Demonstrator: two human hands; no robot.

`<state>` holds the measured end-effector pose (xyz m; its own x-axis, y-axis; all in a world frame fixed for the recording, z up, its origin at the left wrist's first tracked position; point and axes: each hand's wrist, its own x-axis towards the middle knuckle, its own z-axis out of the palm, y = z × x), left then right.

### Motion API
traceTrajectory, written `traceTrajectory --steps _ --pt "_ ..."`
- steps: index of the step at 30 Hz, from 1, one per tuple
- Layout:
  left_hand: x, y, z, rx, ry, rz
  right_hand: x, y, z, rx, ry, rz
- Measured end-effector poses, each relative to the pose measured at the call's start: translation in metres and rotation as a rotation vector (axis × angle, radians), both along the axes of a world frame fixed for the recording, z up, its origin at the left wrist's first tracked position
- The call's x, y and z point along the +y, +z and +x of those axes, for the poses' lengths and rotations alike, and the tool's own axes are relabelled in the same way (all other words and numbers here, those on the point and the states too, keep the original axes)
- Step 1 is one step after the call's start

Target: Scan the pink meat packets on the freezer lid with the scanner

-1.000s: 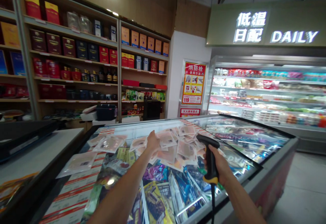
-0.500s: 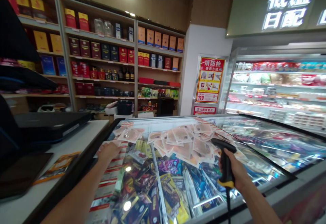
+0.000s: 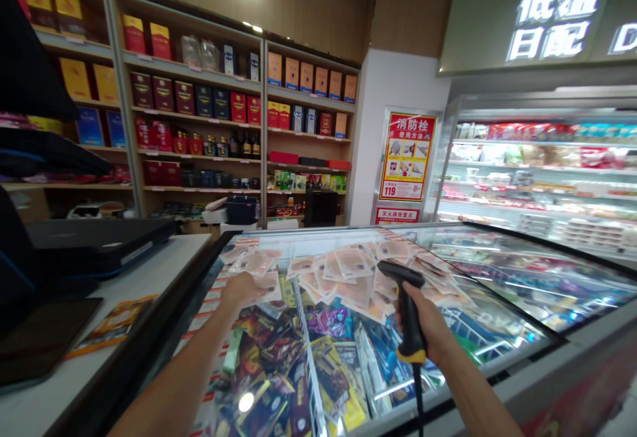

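Note:
My right hand (image 3: 428, 321) is wrapped round the handle of a black and yellow barcode scanner (image 3: 412, 317); its head points left over the freezer and its cable hangs down. My left hand (image 3: 242, 290) is closed on the edge of a flat, clear-edged packet (image 3: 270, 286) with a pale pinkish middle. The thumb and fingertips are partly hidden. Just beyond that hand lies a small pile of similar packets (image 3: 253, 261). A larger, spread-out heap of the same packets (image 3: 343, 268) rests on the freezer's glass top, to the left of and behind the scanner.
Under the glass, the chest freezer (image 3: 303, 351) shows colourful wrapped goods split by a white wire divider. A counter (image 3: 192, 251) at left bears a black device (image 3: 99, 241) and an orange packet (image 3: 112, 324). Shelves of boxes (image 3: 199, 102) stand behind, a lit chiller (image 3: 537, 178) at right.
My left hand has moved right and slightly forward, bringing the packet over the freezer toward the middle. The barcode scanner in my right hand has shifted left, closer to that packet.

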<state>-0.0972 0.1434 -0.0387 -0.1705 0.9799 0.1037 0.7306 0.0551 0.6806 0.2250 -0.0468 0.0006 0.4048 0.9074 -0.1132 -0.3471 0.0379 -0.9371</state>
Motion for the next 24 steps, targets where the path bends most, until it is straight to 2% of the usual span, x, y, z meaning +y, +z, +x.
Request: traceTrajectory --steps 4,8,15,24 --pt "-0.006 0.008 0.007 -0.096 -0.001 -0.119 0.0 0.004 -0.021 -0.014 0.098 0.043" --pt "-0.014 0.016 0.024 -0.333 -0.094 -0.156 -0.001 0.008 -0.038 -0.041 0.205 0.072" --pt "-0.002 0.035 0.064 -0.675 -0.154 -0.054 -0.002 0.011 -0.048 -0.047 0.278 0.07" --pt "0.009 0.062 0.098 -0.87 -0.267 0.03 -0.002 0.014 -0.05 -0.082 0.266 0.056"
